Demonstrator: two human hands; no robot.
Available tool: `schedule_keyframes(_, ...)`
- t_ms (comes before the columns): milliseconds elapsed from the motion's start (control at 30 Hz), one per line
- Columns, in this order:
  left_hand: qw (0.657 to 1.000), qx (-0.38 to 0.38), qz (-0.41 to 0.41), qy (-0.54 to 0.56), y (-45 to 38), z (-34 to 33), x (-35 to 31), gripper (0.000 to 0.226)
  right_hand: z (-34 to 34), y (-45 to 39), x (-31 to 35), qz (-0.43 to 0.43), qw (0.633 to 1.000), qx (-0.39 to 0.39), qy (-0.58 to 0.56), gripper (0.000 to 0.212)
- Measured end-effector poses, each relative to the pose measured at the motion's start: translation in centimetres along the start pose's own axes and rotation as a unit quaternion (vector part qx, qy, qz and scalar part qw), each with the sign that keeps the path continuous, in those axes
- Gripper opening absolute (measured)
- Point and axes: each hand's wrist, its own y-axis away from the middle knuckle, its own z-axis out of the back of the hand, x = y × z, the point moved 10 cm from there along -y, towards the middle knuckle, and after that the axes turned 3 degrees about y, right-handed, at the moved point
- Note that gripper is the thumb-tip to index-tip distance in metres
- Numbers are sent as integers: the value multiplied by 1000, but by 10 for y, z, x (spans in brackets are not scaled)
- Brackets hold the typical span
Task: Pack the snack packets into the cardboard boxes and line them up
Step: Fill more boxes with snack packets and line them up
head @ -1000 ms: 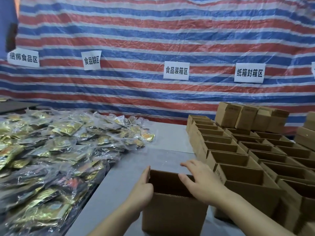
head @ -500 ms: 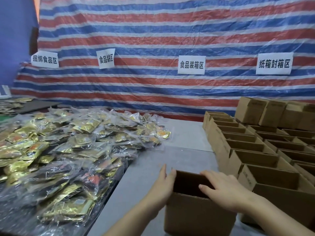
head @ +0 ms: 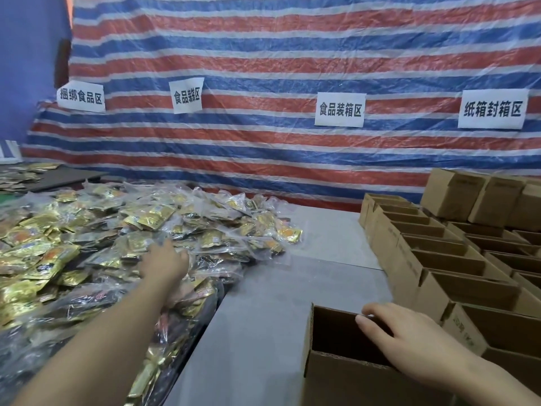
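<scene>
A striped tarp (head: 292,68) is hanging across the back, carrying four white signs (head: 339,113). Below it a grey bench (head: 263,303) is stretching toward the viewer. A heap of gold and clear snack packets (head: 102,244) is covering the bench's left side, and rows of open, empty boxes (head: 439,253) are standing along its right (a few closed ones sit behind them). An open box (head: 345,373) is standing at the near edge, empty as far as its dark inside shows.

The left hand (head: 165,263), which was steadying that box's left wall a second ago, is now reaching out over the heap; its fingers are hidden, so I cannot tell whether they are holding a packet. The right hand (head: 409,341) is still resting on the box, fingers loosely spread over its far rim. Packing this box seems to be just beginning: a packet is likely the next thing picked.
</scene>
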Motion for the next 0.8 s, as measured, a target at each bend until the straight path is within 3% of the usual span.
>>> schedule_keyframes(100, 997, 47, 52, -16, -11, -22, 16, 79, -6, -1, 5, -10, 1000, 28, -10, 66)
schedule_keyframes(233, 992, 90, 68, -50, 0, -49, 19, 67, -5, 2, 10, -17, 999, 45, 4, 41)
schedule_keyframes(433, 989, 101, -41, -98, 19, -57, -13, 54, -6, 4, 7, -12, 998, 55, 9, 37)
schedule_keyframes(567, 979, 85, -102, -152, 23, -53, -22, 69, -10, 5, 1, -12, 999, 51, 1, 40)
schedule_keyframes(667, 986, 55, -9, -157, 18, -34, -3, 87, -11, 5, 0, -11, 999, 47, 0, 39)
schedule_keyframes(733, 988, 73, 57, -120, 22, -33, 11, 103, -8, 5, 1, -8, 999, 42, 1, 38)
schedule_keyframes(800, 986, 96, 72, -114, 24, -37, 11, 112, -7, 6, 2, -4, 999, 37, 2, 37)
